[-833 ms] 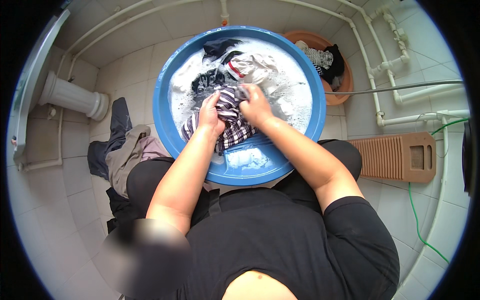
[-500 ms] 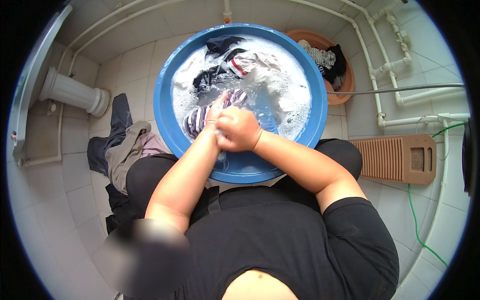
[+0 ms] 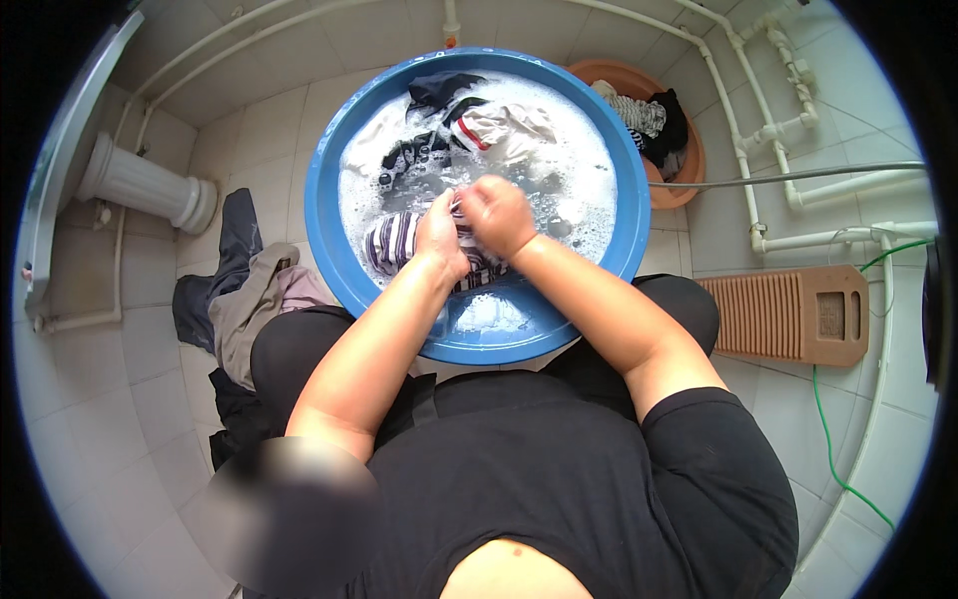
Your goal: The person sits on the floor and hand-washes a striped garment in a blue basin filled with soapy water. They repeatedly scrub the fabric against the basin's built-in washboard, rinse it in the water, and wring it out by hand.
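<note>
A large blue tub (image 3: 324, 210) of foamy water stands in front of me. In its near half lies a wet garment with dark and white stripes (image 3: 392, 240), partly under water. My left hand (image 3: 439, 238) is closed on this striped garment. Just to its right, my right hand (image 3: 499, 215) is a slightly blurred fist over the same cloth, its fingertips hidden. Farther back in the suds float a pale garment with a red band (image 3: 514, 125) and dark clothes (image 3: 444, 90).
An orange-brown basin (image 3: 691, 185) with clothes stands behind the tub at the right. A brown washboard (image 3: 753, 317) lies right of my knee. Dry clothes (image 3: 249, 309) are heaped at the left. A grey hose (image 3: 788, 178) reaches the tub's rim; pipes (image 3: 743, 150) line the wall.
My right hand has moved up and to the right, off my left wrist area. The left hand has shifted slightly, and more of the striped garment shows below the hands.
</note>
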Available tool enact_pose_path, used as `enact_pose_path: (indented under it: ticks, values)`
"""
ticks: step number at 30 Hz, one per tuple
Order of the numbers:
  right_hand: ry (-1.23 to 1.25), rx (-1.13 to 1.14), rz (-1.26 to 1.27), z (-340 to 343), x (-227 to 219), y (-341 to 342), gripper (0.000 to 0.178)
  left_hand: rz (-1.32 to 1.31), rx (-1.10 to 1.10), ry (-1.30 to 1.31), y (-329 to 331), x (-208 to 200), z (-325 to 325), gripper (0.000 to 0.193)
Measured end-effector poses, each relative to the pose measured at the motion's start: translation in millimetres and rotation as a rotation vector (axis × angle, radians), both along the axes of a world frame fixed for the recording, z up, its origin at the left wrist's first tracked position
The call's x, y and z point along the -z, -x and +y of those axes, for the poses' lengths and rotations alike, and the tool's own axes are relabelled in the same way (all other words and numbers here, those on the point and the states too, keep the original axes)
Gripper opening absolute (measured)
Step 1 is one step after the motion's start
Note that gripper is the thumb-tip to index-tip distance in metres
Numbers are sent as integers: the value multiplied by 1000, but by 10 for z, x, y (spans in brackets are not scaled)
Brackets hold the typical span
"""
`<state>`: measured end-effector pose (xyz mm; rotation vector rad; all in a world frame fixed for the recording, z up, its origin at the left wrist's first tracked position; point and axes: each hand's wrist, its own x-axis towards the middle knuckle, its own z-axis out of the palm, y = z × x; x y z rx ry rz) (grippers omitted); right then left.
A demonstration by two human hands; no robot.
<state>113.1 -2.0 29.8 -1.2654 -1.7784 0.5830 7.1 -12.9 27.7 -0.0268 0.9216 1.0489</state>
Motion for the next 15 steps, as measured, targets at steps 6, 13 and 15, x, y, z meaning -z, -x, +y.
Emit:
enact_pose_path:
  ticks: [6,13,15]
  values:
    - [479,289,79,454,319,-480,34,67,-239,-192,194,162,245,24]
    - [503,-69,-531,352,401,-587,44,511,-193,-19,323,287,268,66]
    - [453,135,-513,365,433,-600,36,559,-101,-35,249,189,219,63]
